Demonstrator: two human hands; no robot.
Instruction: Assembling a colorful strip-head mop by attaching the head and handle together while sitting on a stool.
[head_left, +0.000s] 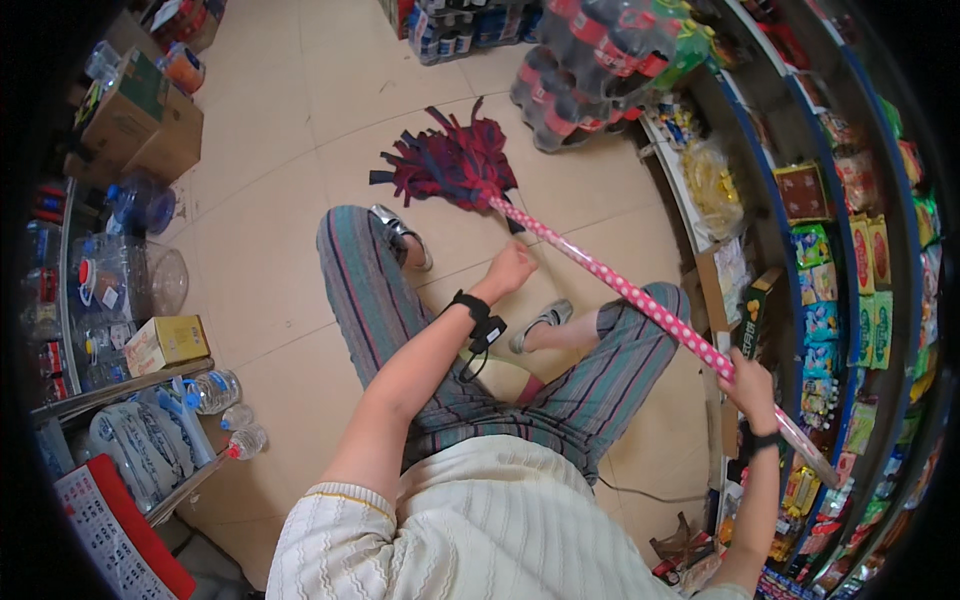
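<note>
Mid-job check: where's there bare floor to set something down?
Bare tile floor lies between the left trouser leg and the clear jugs; more beyond it, between the mop head and the cardboard boxes. Crowded: the right side, where the right hand grips the mop pole near the snack packets.

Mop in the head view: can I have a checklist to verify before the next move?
1. Right hand gripping the dotted handle: ok.
2. Left hand also on the handle: not ok, it is off it.
3. Mop head on the floor: ok.
4. Mop head apart from the wrapped bottles: ok.
5. Handle not touching the right knee: cannot tell, it crosses over it in view.
</note>
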